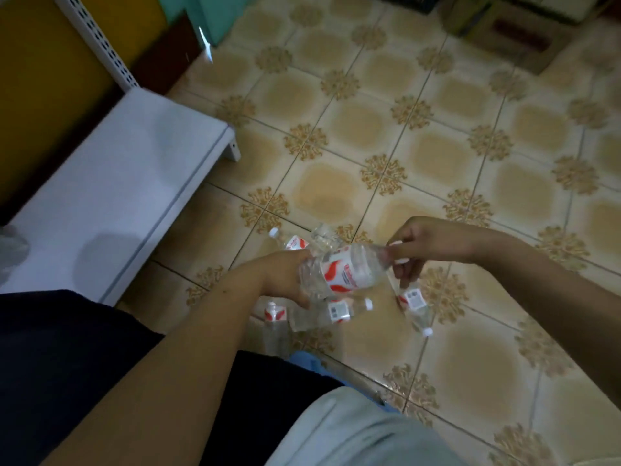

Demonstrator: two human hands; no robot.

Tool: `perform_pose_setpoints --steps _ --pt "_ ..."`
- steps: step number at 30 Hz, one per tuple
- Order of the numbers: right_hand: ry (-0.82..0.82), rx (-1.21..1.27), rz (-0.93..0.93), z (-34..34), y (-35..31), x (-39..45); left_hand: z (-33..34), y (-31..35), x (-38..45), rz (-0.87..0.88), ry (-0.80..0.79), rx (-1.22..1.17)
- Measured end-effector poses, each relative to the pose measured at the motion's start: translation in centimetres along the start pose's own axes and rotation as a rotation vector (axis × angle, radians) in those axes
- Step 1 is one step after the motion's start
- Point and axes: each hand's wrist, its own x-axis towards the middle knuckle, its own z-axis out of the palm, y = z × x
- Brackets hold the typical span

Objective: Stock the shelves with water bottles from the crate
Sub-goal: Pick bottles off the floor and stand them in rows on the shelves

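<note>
A clear water bottle (349, 269) with a red and white label lies sideways in the air between my hands. My left hand (285, 275) grips its bottom end. My right hand (426, 245) pinches its cap end with fingers and thumb. Below them several more bottles lie on the tiled floor: one (331, 314) under my left hand, one (415, 309) under my right hand, one (290, 240) farther off, one (275, 319) near my lap. The white lowest shelf (111, 193) stretches along the left. No crate is plain to see.
A perforated white shelf upright (97, 38) rises at the top left against a yellow panel. Cardboard boxes (510, 28) stand on the floor at the top right. A blue object (304, 359) peeks out by my knee. Patterned floor tiles (437, 156) fill the middle.
</note>
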Motion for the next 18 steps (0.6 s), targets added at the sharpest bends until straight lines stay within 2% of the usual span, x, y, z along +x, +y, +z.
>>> perform_pose_setpoints --steps 6,11,15,18 --pt "0.317 0.118 -0.244 -1.4 -9.8 -2.9 -5.9 2.7 -10.2 0.068 0.307 -0.222" --pt "0.54 0.136 -0.572 0.4 -19.7 -6.3 -9.2 4.7 -20.0 0.09 0.605 -0.274" --pt "0.517 0.292 -0.842 4.5 -27.4 -10.4 -9.3 6.1 -27.5 0.149 0.829 -0.374" --pt "0.45 0.258 -0.98 8.0 -32.5 -12.1 -9.0 6.6 -32.3 0.26 0.992 -0.475"
